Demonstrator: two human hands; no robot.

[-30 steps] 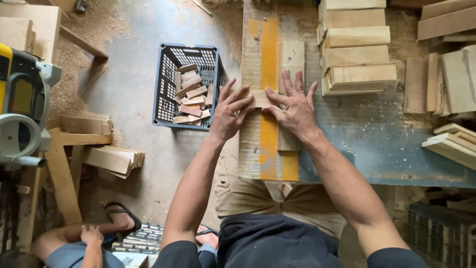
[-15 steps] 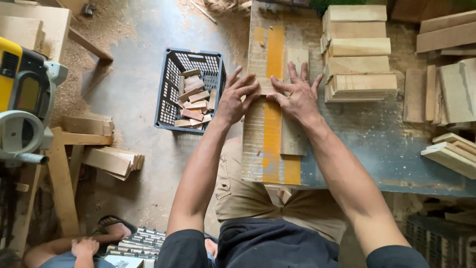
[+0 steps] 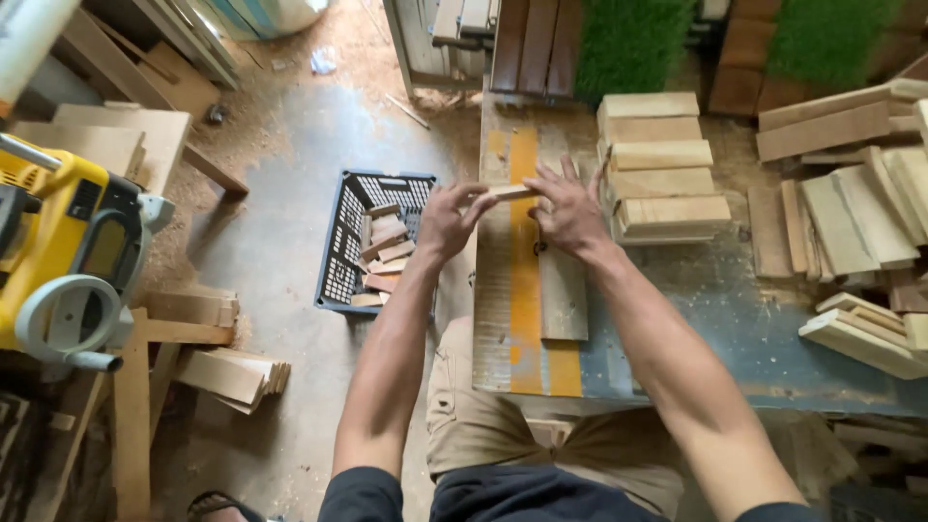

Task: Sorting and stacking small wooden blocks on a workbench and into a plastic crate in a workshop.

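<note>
Head view, now: both hands are raised over the near-left part of the counter [image 3: 735, 319]. The left hand [image 3: 447, 220] and the right hand [image 3: 570, 208] share one small wood strip [image 3: 507, 191], gripped at its two ends and lifted clear of the surface. Fingers of both hands are curled onto it, left thumb and forefinger pinching the left end, right fingers spread over the right end (exact contact under the right hand is hidden).

Change: a second ago both palms lay flat, pressing the piece down on the yellow-striped board [image 3: 525, 290]; half a second ago they were much the same. Now the piece is up in the air between the fingertips, so the pressing looks finished and the strip is being picked up, judging by the pose. The camera has also tipped up, showing more of the far wall.

Surface: the counter is a worn blue-grey top dusted with sawdust. A longer plank [image 3: 563, 295] lies just beside the yellow stripe. A stack of cut wood blocks [image 3: 662, 164] stands just right of the hands, and loose boards [image 3: 851, 222] lie further right.

Room: concrete floor [image 3: 280, 242] with sawdust. A dark plastic crate [image 3: 372, 242] holding small offcuts sits left of the counter. A yellow power saw [image 3: 68, 251] is at far left, with scrap timber below it.
</note>
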